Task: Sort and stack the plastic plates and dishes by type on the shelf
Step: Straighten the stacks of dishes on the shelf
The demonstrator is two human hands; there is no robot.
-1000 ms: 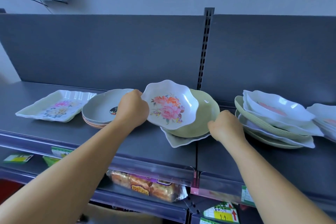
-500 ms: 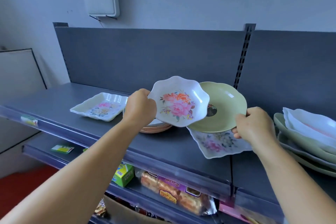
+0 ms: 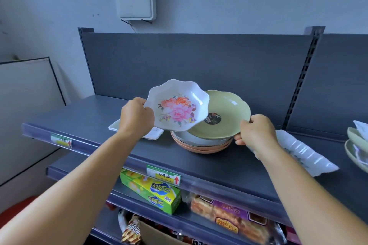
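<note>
Both forearms reach forward, bare. The left hand [image 3: 137, 118] and the right hand [image 3: 256, 134] are each curled, gripping a dish rim.

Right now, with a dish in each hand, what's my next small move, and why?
Probably lower the green plate in your right hand onto the round stack: it hovers just above it and matches that shape. The left hand holds the floral dish aside.

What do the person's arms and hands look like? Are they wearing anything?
Both arms are bare as far as the picture shows: no sleeves, gloves, watch or rings visible on the left hand or the right hand. The upper arms are out of view.
</note>
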